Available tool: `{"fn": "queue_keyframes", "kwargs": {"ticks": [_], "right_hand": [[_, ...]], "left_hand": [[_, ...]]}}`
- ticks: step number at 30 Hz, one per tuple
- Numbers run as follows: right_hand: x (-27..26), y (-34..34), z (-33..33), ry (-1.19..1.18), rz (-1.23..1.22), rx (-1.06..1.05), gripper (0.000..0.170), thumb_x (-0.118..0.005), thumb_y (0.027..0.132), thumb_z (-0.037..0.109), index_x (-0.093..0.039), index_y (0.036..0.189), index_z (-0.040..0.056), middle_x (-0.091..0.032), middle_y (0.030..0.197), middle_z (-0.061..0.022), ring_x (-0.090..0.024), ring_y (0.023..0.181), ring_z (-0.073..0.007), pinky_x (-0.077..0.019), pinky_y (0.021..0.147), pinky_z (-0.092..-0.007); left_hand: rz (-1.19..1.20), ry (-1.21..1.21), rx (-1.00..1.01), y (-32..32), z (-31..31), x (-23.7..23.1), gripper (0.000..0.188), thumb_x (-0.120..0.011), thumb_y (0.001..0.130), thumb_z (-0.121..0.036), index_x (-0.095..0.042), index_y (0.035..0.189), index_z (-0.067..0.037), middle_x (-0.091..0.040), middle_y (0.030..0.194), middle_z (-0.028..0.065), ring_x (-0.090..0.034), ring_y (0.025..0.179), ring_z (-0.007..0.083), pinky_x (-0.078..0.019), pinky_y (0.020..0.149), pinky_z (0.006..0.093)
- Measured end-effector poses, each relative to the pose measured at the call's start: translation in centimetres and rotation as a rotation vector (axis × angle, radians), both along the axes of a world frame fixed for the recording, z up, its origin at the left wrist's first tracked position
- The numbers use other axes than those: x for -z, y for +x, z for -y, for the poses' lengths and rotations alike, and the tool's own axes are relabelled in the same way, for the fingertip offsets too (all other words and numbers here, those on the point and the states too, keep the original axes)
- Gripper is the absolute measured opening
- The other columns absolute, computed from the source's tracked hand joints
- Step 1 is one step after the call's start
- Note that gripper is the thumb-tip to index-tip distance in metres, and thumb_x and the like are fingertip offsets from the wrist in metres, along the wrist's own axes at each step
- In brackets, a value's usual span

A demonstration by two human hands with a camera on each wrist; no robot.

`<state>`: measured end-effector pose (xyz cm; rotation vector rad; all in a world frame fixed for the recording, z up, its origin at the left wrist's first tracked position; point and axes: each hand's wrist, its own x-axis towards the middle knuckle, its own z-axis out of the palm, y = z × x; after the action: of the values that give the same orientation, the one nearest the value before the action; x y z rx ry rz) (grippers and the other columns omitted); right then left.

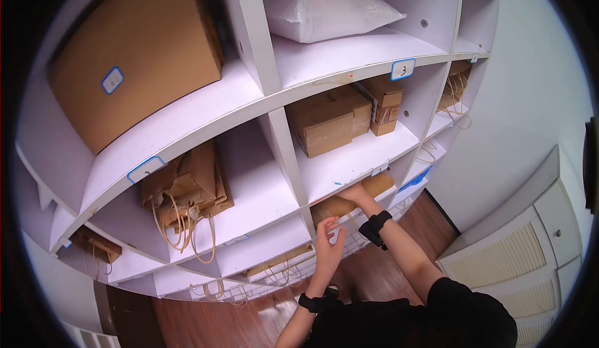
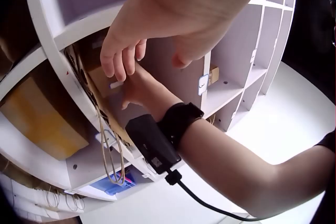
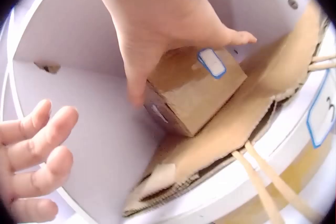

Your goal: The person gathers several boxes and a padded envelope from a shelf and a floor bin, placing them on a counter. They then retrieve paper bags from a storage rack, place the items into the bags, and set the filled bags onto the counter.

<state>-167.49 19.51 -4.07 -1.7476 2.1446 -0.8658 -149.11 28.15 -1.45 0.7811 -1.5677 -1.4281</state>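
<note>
My right hand (image 1: 354,193) reaches into a lower compartment of the white shelf. In the right wrist view it spreads over a small brown cardboard box (image 3: 202,87) with a blue-edged label. Its fingers (image 3: 137,90) point down by the box's left side, while the thumb sticks out straight past the far side. Flat brown cardboard (image 3: 226,145) with cord handles (image 3: 265,179) lies in front of the box, along the shelf edge. My left hand (image 1: 329,239) hovers before the shelf front, fingers loosely bent and holding nothing. The left wrist view shows it above the right forearm.
Numbered compartments surround the hands. Cardboard boxes (image 1: 327,123) stand one level up, a white plastic-wrapped package (image 1: 331,12) above them. Left of these are folded brown bags (image 1: 190,186) with cord handles and a large carton (image 1: 140,61). A white louvred cabinet (image 1: 518,242) stands at the right.
</note>
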Motion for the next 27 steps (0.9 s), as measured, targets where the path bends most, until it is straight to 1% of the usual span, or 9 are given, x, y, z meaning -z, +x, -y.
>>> {"fn": "queue_keyframes", "kwargs": {"ticks": [7, 8, 10, 11, 17, 20, 22, 24, 27], "right_hand": [[-1.4, 2.4, -0.4, -0.21, 0.005, 0.146, 0.06, -0.063, 0.059, 0.041, -0.048, 0.11, 0.0133, -0.053, 0.106, -0.0091, -0.04, 0.107, -0.0288, -0.0271, 0.092, -0.0436], [-1.7, 2.4, -1.9, -0.279, -0.144, 0.066, 0.074, -0.07, 0.051, 0.034, -0.042, 0.114, 0.0073, -0.044, 0.11, -0.0179, -0.038, 0.104, -0.0353, -0.0299, 0.09, -0.0423], [-5.3, 5.2, -6.6, -0.505, 0.095, 0.43, 0.083, -0.073, 0.047, 0.03, -0.033, 0.114, 0.0029, -0.029, 0.112, -0.027, -0.032, 0.104, -0.0419, -0.0306, 0.09, -0.0425], [-6.1, 5.6, -9.4, -0.431, 0.155, 0.332, 0.084, -0.075, 0.048, 0.026, -0.027, 0.112, 0.0016, -0.019, 0.11, -0.0303, -0.026, 0.104, -0.0454, -0.03, 0.09, -0.0433], [-5.2, 9.3, -22.4, -0.289, 0.138, 0.25, 0.092, -0.078, 0.047, 0.026, -0.021, 0.117, 0.0087, -0.015, 0.116, -0.0265, -0.017, 0.116, -0.0395, -0.0252, 0.094, -0.0431], [-5.9, 8.9, -25.0, -0.2, 0.462, 0.055, 0.092, -0.075, 0.054, 0.031, -0.014, 0.12, 0.0119, -0.018, 0.118, -0.0219, -0.019, 0.117, -0.0345, -0.027, 0.092, -0.0431], [-4.6, 7.7, -25.5, -0.246, 0.984, 0.117, 0.091, -0.072, 0.058, 0.034, -0.011, 0.122, 0.012, -0.021, 0.119, -0.0175, -0.023, 0.116, -0.0308, -0.0284, 0.091, -0.0431], [-1.8, 5.6, -24.4, -0.346, 1.4, 0.303, 0.088, -0.067, 0.065, 0.041, -0.008, 0.124, 0.0126, -0.025, 0.118, -0.0116, -0.03, 0.114, -0.0258, -0.0327, 0.086, -0.0411], [2.2, 2.9, -21.1, -0.146, 1.014, 0.677, 0.082, -0.065, 0.068, 0.042, -0.014, 0.123, 0.0093, -0.028, 0.118, -0.0108, -0.028, 0.115, -0.0223, -0.0354, 0.084, -0.0388]], "left_hand": [[-0.127, 0.214, 0.123, -0.9, 0.5, 2.2, 0.032, -0.05, 0.082, -0.009, -0.033, 0.108, -0.001, -0.047, 0.11, 0.0121, -0.047, 0.095, 0.0137, -0.0368, 0.081, 0.0233], [-0.168, 0.262, 0.119, -0.6, 0.4, 2.6, 0.037, -0.052, 0.081, -0.011, -0.031, 0.111, -0.002, -0.046, 0.111, 0.0112, -0.047, 0.096, 0.014, -0.0368, 0.081, 0.0243], [-0.198, 0.419, 0.134, 0.2, 0.5, 2.4, 0.046, -0.054, 0.081, -0.015, -0.026, 0.116, -0.004, -0.042, 0.114, 0.0106, -0.044, 0.1, 0.0147, -0.0355, 0.083, 0.0262], [-0.189, 0.535, 0.143, 1.0, 0.4, 1.1, 0.05, -0.054, 0.081, -0.017, -0.022, 0.118, -0.004, -0.04, 0.116, 0.0108, -0.042, 0.103, 0.0153, -0.0343, 0.085, 0.0271], [-0.238, 0.723, 0.319, 2.7, -1.7, 0.4, 0.071, -0.059, 0.076, -0.018, -0.009, 0.125, -0.009, -0.029, 0.121, 0.0109, -0.032, 0.11, 0.018, -0.0273, 0.092, 0.0328], [-0.124, 0.598, 0.406, 3.9, -1.6, 1.1, 0.08, -0.066, 0.068, -0.016, -0.01, 0.126, -0.008, -0.03, 0.12, 0.0107, -0.032, 0.111, 0.0198, -0.0256, 0.094, 0.0329], [-0.026, 0.472, 0.534, 5.8, -0.5, 0.4, 0.086, -0.069, 0.063, -0.014, -0.011, 0.127, -0.007, -0.031, 0.119, 0.0106, -0.031, 0.111, 0.0209, -0.0249, 0.094, 0.0324], [-0.012, 0.679, 0.599, 10.2, -0.5, 3.4, 0.085, -0.069, 0.062, -0.018, -0.017, 0.128, -0.004, -0.033, 0.119, 0.0101, -0.034, 0.109, 0.0216, -0.026, 0.093, 0.0302], [0.11, 0.701, 0.629, 14.4, -1.8, 2.4, 0.07, -0.066, 0.062, -0.015, -0.03, 0.121, -0.002, -0.042, 0.109, 0.0091, -0.041, 0.101, 0.0208, -0.0321, 0.086, 0.0301]]}}
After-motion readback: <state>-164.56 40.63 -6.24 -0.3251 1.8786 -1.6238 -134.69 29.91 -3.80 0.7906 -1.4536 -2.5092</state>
